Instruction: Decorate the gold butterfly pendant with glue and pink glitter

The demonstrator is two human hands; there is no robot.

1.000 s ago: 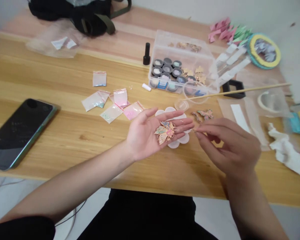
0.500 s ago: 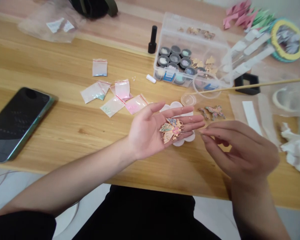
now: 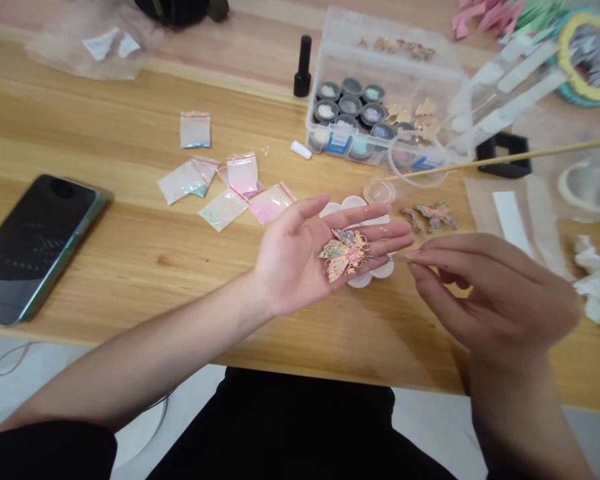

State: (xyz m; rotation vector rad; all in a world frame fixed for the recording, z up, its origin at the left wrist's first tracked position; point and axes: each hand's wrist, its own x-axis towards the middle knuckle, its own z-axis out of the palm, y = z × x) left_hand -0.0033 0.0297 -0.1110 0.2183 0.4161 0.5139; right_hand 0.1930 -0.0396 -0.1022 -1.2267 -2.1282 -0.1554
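Observation:
My left hand (image 3: 300, 267) lies palm up with its fingers stretched out. On its palm rests a gold butterfly ornament (image 3: 344, 255) with blue, green and pale wings and a pink centre. My right hand (image 3: 490, 287) pinches a thin metal tool (image 3: 387, 258), whose tip reaches the ornament's right side. Partly hidden under my left fingers is a white petal-shaped dish (image 3: 364, 277). Just beyond the fingertips, another colourful butterfly (image 3: 436, 215) lies on the table (image 3: 170, 267).
A phone (image 3: 33, 243) lies at left. Small bags of coloured bits (image 3: 243, 175) sit near the middle. Behind stand a black bottle (image 3: 303, 67) and a clear box (image 3: 387, 47) of small pots. A thin stick (image 3: 545, 153) crosses the right side.
My right hand has shifted slightly right, and more of the thin tool shows between it and the ornament. The view has moved a little. My left hand still supports the ornament.

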